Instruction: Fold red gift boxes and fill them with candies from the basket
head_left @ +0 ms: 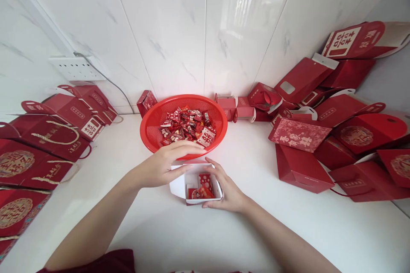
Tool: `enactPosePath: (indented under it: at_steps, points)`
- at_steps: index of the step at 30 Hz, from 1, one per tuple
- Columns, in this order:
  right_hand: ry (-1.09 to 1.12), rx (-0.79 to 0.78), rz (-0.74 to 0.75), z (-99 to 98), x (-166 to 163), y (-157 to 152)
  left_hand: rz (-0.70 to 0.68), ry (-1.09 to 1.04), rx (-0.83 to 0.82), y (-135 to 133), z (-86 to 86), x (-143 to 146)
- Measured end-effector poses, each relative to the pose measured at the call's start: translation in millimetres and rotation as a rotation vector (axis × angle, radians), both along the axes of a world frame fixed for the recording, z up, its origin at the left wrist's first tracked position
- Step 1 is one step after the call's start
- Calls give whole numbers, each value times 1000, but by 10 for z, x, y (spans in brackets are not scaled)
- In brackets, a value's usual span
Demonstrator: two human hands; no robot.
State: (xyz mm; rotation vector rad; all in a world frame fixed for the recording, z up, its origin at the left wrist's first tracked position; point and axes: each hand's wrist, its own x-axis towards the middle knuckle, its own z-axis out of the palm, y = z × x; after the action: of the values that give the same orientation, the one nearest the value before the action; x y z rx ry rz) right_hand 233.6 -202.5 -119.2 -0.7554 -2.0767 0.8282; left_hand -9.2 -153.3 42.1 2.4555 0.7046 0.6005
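Note:
A small open gift box (192,181), white inside, sits on the white counter in front of me with a few red wrapped candies in it. My right hand (226,190) cups the box's right side and near corner. My left hand (166,163) lies over the box's left flap and far edge, fingers stretched toward the rim of a red plastic basket (150,126). The basket stands just behind the box and holds several red wrapped candies (187,126).
Finished red gift bags with rope handles (48,136) line the left side. Flat and folded red boxes (320,136) are heaped at the right against the tiled wall. A power strip (75,68) with a cable hangs on the wall at left.

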Motion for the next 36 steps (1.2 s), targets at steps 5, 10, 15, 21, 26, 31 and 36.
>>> enactPosePath:
  at_steps: [5,10,15,21,26,31,36]
  points:
    - [-14,-15,-49,138,224,-35,398,-541,107,-319,-558,-295]
    - [221,-57,-176,227,398,-52,667,-637,-15,-652,-1190,-351]
    - [252,-184,-375,179,415,-60,539,-477,108,-849,-1425,-254]
    - [130,44,-4,255,315,-154,295,-236,181,-887,-1365,-209]
    - [-59,165,5,258,100,-264,282,-185,108,-923,-1376,-142]
    - [146,6,-243,186,-156,-392,428,-311,-46,-999,-1402,-17]
    - [275,-305,-245,155,-225,-404,421,-317,-76,-1037,-1382,17]
